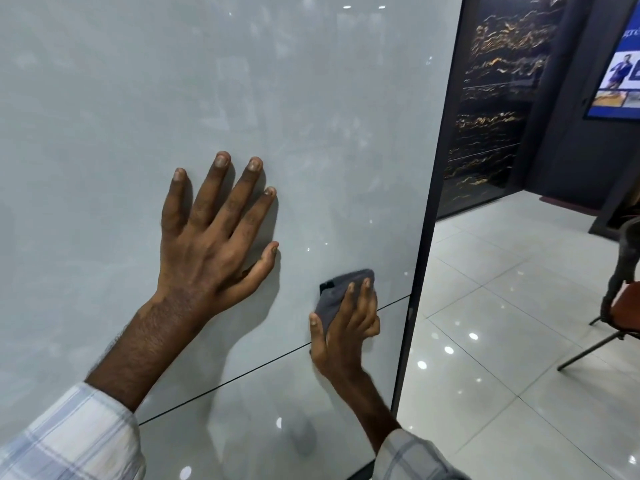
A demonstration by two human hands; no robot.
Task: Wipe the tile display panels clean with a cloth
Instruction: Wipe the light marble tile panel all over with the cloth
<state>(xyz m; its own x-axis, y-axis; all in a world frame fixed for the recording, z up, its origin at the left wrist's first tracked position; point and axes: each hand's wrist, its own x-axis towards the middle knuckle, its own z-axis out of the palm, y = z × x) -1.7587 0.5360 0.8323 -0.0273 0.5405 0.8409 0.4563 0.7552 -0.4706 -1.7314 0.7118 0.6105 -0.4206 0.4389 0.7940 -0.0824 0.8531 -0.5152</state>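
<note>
Pressing flat against the pale grey tile display panel (277, 81), the left hand (207, 244) lies with its fingers straight and spread, holding nothing. The right hand (346, 327) grips a dark grey cloth (330, 299) bunched under its curled fingers, held to the panel near its right edge, at the thin horizontal joint (225, 383). A dark frame (420, 271) borders that edge. Beyond it are a black gold-veined panel (495, 98) and a glossy white tiled floor (502, 341).

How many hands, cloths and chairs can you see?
hands: 2, the left hand and the right hand
grey cloth: 1
chair: 1
total: 4
</note>
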